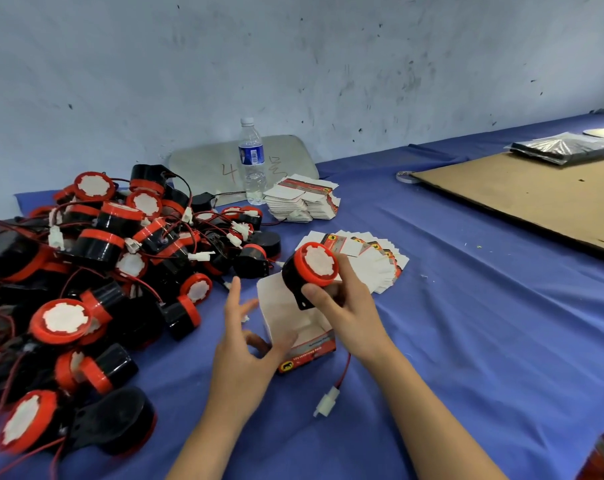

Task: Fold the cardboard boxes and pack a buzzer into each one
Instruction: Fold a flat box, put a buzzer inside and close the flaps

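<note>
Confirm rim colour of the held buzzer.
Red rim on the buzzer, white centre, black body; head view.

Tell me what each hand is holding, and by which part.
The right hand grips a buzzer by its black body, above the open box. The left hand holds nothing, fingers spread beside the box.

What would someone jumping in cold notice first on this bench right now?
The heap of red-and-black buzzers sprawling over the left of the blue table grabs the eye first. Next, at centre, the right hand grips one buzzer just above an open box, with the left hand spread beside it. Behind them lie fanned flat boxes and a water bottle near the wall.
</note>
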The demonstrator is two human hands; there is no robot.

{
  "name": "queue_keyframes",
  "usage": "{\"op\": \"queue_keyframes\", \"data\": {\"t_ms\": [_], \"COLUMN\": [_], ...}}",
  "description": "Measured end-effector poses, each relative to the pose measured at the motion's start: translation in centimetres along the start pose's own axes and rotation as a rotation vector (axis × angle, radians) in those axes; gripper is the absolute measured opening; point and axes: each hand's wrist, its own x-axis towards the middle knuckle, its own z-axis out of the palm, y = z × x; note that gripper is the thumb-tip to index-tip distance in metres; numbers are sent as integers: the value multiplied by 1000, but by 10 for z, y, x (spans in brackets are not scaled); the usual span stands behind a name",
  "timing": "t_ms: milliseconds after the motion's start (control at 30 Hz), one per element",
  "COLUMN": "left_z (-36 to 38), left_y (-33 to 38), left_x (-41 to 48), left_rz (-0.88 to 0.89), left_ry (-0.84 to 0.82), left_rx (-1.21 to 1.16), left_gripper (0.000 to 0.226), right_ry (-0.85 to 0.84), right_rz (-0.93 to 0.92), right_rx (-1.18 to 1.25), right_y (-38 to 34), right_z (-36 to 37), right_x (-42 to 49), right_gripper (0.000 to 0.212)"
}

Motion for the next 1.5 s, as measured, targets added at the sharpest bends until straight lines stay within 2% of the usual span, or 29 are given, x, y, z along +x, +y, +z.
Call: {"op": "queue_keyframes", "data": {"t_ms": [67, 200, 367, 500, 600, 700, 767, 867, 933, 1133, 1233, 1367, 1500], "left_z": [1, 3, 3, 2, 2, 2, 3, 5, 6, 6, 4, 3, 4], "left_y": [-7, -11, -9, -3, -3, -6, -7, -4, -3, 0, 1, 2, 6], "left_x": [1, 3, 4, 3, 3, 3, 3, 3, 3, 4, 3, 1, -1], "left_rz": [-52, -19, -19, 5, 34, 87, 122, 152, 132, 63, 79, 107, 130], "left_ry": [-57, -79, -78, -55, -21, -17, -27, -1, 16, 39, 32, -39, -83], "left_rx": [-31, -13, -3, -8, 0, 84, 113, 128, 113, 41, 56, 146, 270], "left_gripper": [88, 73, 77, 85, 83, 67, 58, 38, 35, 58, 60, 55, 58], "right_ry": [-9, 38, 106, 115, 14, -198, -357, -478, -439, -233, -285, -334, -287], "right_rz": [-1, 42, 160, 200, 173, 217, 231, 220, 203, 89, 72, 6, -12], "right_rx": [14, 51, 79, 274, 494, 683, 697, 553, 362, -45, -311, -462, -625], "right_y": [0, 2, 6, 2, -5, -10, -11, -11, -9, -7, -3, -6, -3], "right_z": [0, -6, -15, -22, -27, -29, -24, -9, -4, -3, -5, -7, -4], "right_x": [1, 4, 9, 11, 11, 8, 6, 1, 0, 3, 3, 4, 3], "right_gripper": [32, 33, 26, 27, 33, 37, 39, 44, 45, 53, 51, 49, 40]}}
